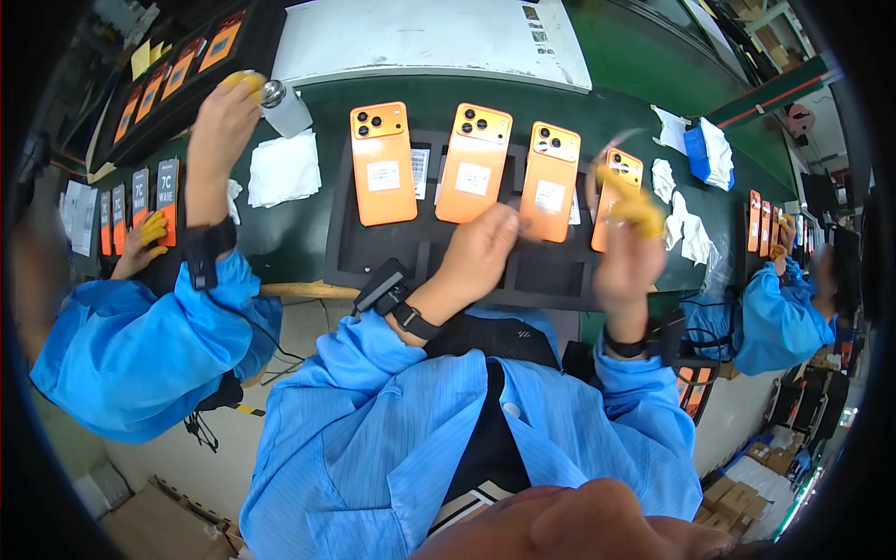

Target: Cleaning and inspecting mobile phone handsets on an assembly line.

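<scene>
Four orange smartphones lie back up in a row: the first phone (384,196), the second phone (477,149), the third phone (550,168) and the fourth phone (623,161). White labels show on the first three. A black compartmented tray (373,257) lies under them. My left hand (474,250) is closed by the third phone's lower left corner; what its fingertips hold, if anything, cannot be made out. Yellow finger covers are on my right hand (633,238), blurred by motion over the fourth phone, partly hiding it. A thin clear film (611,143) curves up from its fingertips.
On the left, a co-worker's hand (227,117) is at a metal-topped bottle (287,110), near white wipes (285,170). Crumpled wipes (689,233) and a blue packet (705,154) lie to the right. A white board (420,42) spans the back.
</scene>
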Action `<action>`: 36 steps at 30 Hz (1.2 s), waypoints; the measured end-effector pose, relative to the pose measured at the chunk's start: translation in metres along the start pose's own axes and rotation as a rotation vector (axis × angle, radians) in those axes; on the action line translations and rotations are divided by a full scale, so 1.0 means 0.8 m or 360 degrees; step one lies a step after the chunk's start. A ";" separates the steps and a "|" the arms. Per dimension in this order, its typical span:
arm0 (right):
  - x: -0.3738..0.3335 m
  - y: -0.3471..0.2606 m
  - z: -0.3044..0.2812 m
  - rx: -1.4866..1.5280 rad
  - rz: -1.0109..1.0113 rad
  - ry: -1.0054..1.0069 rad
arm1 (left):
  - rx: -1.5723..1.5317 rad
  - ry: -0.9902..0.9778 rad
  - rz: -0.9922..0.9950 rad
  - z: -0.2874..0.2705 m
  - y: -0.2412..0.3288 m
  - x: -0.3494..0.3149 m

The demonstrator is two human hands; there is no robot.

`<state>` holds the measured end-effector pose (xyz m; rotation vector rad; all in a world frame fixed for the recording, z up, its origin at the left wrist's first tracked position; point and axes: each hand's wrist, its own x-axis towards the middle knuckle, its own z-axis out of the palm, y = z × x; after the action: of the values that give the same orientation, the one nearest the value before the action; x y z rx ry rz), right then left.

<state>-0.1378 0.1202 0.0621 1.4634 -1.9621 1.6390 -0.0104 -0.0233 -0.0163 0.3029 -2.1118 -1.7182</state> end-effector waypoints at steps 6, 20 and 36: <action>-0.023 -0.037 0.064 -0.0338 -0.0198 -0.0919 | -0.1226 0.0200 -0.0426 -0.023 0.008 -0.007; -0.003 -0.012 0.115 -0.0605 -0.0203 -0.0705 | -0.0675 0.0856 -0.0008 -0.116 -0.003 -0.066; -0.022 0.000 0.174 -0.1084 -0.0554 -0.0855 | -0.0727 0.0964 0.0122 -0.117 -0.013 -0.059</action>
<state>-0.0712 0.0143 -0.0014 1.8855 -2.0331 0.3752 0.0719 -0.0889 -0.0192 0.5167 -1.2557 -1.7246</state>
